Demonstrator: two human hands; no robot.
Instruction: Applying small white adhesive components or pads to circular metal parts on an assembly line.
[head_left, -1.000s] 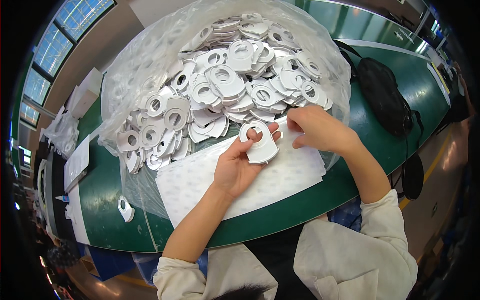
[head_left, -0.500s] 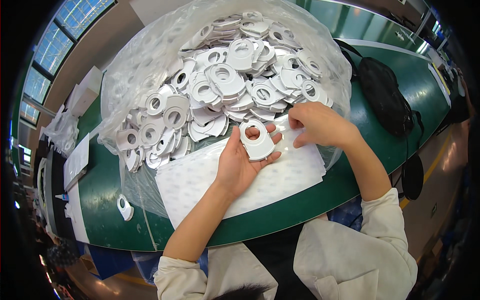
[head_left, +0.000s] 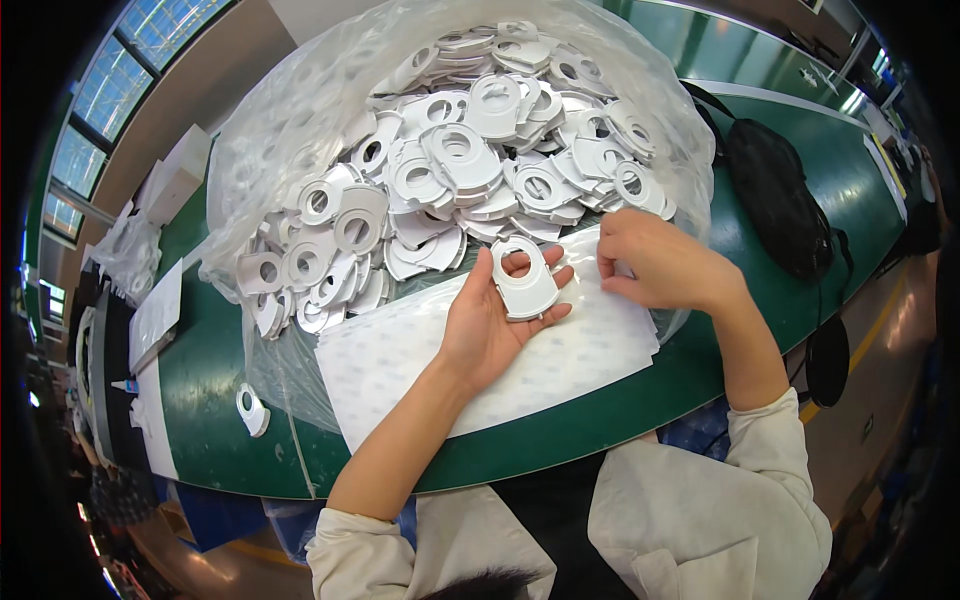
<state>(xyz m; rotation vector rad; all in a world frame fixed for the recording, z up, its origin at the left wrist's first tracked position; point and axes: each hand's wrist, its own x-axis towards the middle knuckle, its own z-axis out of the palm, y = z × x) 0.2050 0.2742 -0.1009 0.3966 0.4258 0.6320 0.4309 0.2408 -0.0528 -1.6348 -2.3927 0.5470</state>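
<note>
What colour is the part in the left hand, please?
The part is white, seen best in the head view.

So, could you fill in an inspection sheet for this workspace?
Surface: green tabletop, partly covered by white sheets and a clear plastic bag.
Work pieces: one white ring-ended plate in hand; heap of similar plates in the plastic bag.
Clutter: loose white piece at left; black bag at right.
Hands: left hand holds the ring-ended plate, palm up; right hand curled over the sheets, grip unclear.
Cables: no clear cable seen.
Surroundings: windows at left, floor at right.
</note>
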